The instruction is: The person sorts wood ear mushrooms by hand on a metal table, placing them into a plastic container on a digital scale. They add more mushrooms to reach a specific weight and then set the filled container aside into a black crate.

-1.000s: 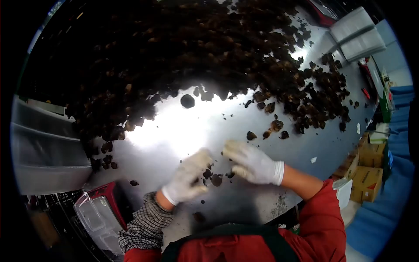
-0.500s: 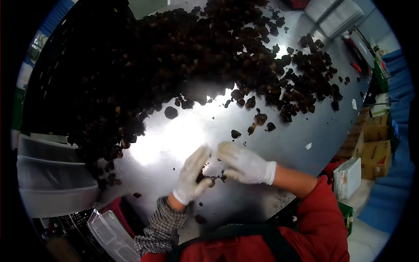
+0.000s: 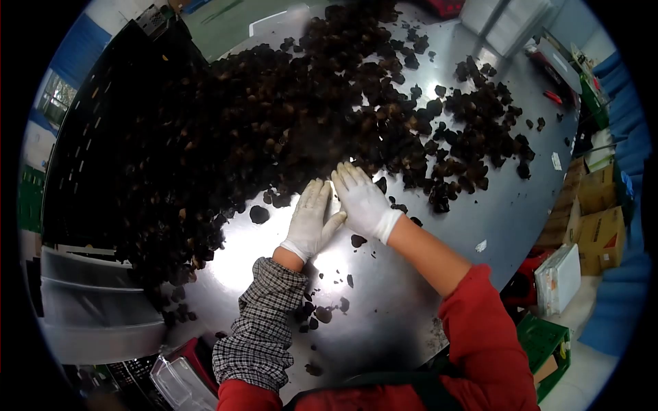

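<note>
A broad heap of dark brown, lumpy pieces point(image 3: 274, 130), resembling mushrooms or fungus, covers much of the metal table point(image 3: 404, 274). My left hand point(image 3: 310, 218), in a white glove, is stretched out flat at the heap's near edge. Beside it my right hand point(image 3: 362, 202), also gloved, lies with extended fingers against the same edge. The hands are close together, fingertips reaching the pieces; whatever sits under the palms is hidden. One round dark piece point(image 3: 259, 214) lies left of my left hand. Small loose bits point(image 3: 322, 314) are scattered nearer my body.
A black slatted crate point(image 3: 89, 151) stands at the left, above a grey plastic bin point(image 3: 99, 301). Cardboard boxes point(image 3: 600, 236), a green crate point(image 3: 545, 349) and a stack of white trays point(image 3: 558, 279) are to the right. A red-handled tool point(image 3: 552, 97) lies on the table's far right.
Both hands have moved forward, away from my body, to the heap's near edge. Several loose pieces in front of my right hand are now covered or at the heap. Small bits remain behind the hands.
</note>
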The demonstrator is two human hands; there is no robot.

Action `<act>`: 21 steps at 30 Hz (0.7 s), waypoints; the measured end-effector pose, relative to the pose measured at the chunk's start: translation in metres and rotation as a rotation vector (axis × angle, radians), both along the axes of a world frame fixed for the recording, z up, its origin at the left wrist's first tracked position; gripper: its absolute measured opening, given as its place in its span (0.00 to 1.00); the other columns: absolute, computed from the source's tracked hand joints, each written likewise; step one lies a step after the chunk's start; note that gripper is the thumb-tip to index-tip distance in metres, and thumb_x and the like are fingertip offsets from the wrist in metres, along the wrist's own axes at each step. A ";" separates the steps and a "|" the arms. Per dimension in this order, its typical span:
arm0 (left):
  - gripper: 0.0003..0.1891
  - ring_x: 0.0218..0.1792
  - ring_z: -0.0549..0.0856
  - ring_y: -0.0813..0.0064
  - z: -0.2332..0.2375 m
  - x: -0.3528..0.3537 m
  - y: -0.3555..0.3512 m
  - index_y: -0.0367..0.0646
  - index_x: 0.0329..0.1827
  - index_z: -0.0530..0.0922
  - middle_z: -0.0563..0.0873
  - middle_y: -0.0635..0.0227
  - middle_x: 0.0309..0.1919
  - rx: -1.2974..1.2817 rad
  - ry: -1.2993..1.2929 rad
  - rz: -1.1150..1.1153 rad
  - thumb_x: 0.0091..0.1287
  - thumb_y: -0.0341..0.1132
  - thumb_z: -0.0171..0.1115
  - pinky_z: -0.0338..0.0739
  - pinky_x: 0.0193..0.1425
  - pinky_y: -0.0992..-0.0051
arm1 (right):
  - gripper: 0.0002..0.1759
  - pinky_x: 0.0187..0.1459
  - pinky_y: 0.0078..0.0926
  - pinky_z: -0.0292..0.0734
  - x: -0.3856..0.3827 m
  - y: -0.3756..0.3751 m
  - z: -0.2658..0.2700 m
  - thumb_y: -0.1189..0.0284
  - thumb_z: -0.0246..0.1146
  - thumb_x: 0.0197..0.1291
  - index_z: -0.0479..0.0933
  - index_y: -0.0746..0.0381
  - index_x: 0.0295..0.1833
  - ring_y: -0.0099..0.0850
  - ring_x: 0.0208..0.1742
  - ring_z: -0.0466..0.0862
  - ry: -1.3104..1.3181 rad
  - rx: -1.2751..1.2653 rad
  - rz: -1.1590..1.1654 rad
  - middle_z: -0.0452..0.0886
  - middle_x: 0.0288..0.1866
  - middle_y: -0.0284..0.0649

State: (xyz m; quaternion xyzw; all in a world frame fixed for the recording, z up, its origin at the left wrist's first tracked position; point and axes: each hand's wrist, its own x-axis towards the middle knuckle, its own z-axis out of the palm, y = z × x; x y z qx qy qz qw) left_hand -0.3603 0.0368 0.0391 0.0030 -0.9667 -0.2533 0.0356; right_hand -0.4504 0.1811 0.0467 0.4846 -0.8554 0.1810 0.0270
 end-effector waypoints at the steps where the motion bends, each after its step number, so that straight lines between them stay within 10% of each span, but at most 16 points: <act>1: 0.39 0.72 0.59 0.49 -0.001 0.003 0.001 0.31 0.70 0.61 0.63 0.43 0.69 0.017 0.034 -0.037 0.66 0.55 0.56 0.52 0.76 0.59 | 0.36 0.73 0.39 0.55 -0.001 -0.001 -0.004 0.70 0.60 0.51 0.63 0.75 0.66 0.49 0.72 0.63 0.035 0.015 0.003 0.66 0.68 0.59; 10: 0.32 0.61 0.74 0.45 0.031 0.093 0.001 0.37 0.67 0.68 0.72 0.44 0.63 0.376 0.097 -0.124 0.64 0.48 0.60 0.69 0.66 0.55 | 0.31 0.71 0.41 0.62 0.048 0.059 0.012 0.80 0.56 0.49 0.65 0.75 0.63 0.52 0.68 0.67 -0.326 -0.105 0.357 0.68 0.64 0.60; 21: 0.41 0.73 0.58 0.47 0.005 0.023 0.011 0.35 0.71 0.62 0.63 0.44 0.70 0.201 0.027 -0.077 0.64 0.58 0.55 0.51 0.76 0.57 | 0.30 0.68 0.40 0.65 0.022 0.044 -0.008 0.76 0.56 0.54 0.67 0.69 0.65 0.49 0.67 0.68 -0.173 -0.125 0.044 0.69 0.65 0.57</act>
